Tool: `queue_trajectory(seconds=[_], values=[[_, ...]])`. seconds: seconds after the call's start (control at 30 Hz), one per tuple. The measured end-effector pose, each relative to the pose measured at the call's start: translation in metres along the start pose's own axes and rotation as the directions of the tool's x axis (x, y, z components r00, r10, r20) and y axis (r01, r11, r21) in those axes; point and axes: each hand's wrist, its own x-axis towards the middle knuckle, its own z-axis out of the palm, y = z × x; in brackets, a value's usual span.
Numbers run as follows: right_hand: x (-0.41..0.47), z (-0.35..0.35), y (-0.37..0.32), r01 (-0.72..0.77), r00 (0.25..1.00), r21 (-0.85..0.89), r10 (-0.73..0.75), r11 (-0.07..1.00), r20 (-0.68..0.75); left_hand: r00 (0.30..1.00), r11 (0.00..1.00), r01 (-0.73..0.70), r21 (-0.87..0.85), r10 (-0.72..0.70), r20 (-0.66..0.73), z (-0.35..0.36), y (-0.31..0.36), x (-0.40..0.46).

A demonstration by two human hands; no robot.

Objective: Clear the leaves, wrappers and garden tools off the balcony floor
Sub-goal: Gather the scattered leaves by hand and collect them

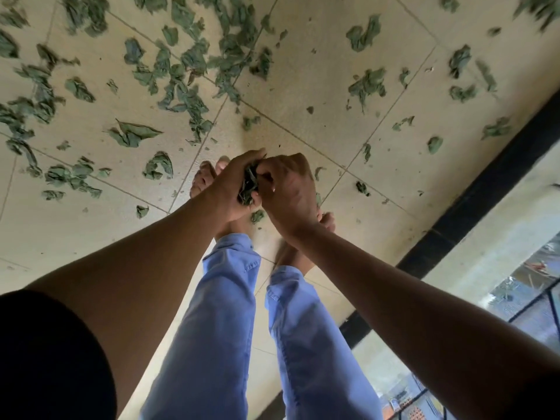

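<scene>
Looking down from the head view, we see our left hand (231,184) and right hand (288,192) brought together above our bare feet (206,177); the left grip is curled round a bunch of leaves (249,186), and the right grip has its fingers bent in against that same bunch, pinching at it from the other side; the two hands touch each other around the bunch. Many more loose leaves (133,133) lie scattered over the tiled balcony floor (303,71), thickest toward the upper left and thinner on the right; one small leaf (257,216) lies just beside our feet, under the hands. Our blue trousers (218,313) fill the lower middle; a dark kerb (485,189) runs along the floor's right edge, with a railing (530,301) beyond it.
</scene>
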Motion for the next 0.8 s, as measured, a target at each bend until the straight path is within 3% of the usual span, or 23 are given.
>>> queue_trajectory(seconds=[0.13, 0.2, 0.27, 0.37, 0.43, 0.57, 0.7, 0.8], values=[[-0.007, 0.000, 0.016, 0.036, 0.995, 0.045, -0.032, 0.998, -0.095, 0.996, 0.999, 0.037, 0.039, -0.033, -0.087, -0.001, 0.004, 0.002], [-0.010, -0.002, 0.038, -0.072, 0.993, 0.099, 0.080, 0.993, -0.082, 0.994, 0.997, 0.045, 0.066, -0.038, -0.106, -0.003, 0.004, 0.000], [-0.012, -0.003, 0.066, -0.230, 0.973, -0.003, 0.230, 0.973, 0.011, 0.991, 0.994, 0.045, 0.101, -0.032, -0.129, -0.007, 0.002, -0.002], [-0.024, -0.003, 0.110, -0.372, 0.891, -0.263, 0.422, 0.890, 0.167, 0.990, 0.989, 0.046, 0.140, -0.027, -0.137, -0.012, -0.002, -0.001], [-0.031, -0.001, 0.126, -0.454, 0.814, -0.340, 0.538, 0.824, 0.217, 0.990, 0.986, 0.042, 0.158, -0.020, -0.136, -0.016, -0.005, 0.001], [-0.031, 0.016, 0.126, -0.613, 0.744, -0.227, 0.650, 0.757, 0.158, 0.990, 0.977, 0.047, 0.208, -0.018, -0.141, -0.019, -0.012, 0.004], [-0.031, 0.025, 0.123, -0.547, 0.797, -0.218, 0.583, 0.808, 0.161, 0.988, 0.970, 0.053, 0.239, -0.016, -0.155, -0.018, -0.022, 0.005], [-0.031, 0.028, 0.123, -0.410, 0.877, -0.228, 0.450, 0.883, 0.167, 0.985, 0.961, 0.059, 0.271, -0.012, -0.171, -0.014, -0.027, 0.003]])
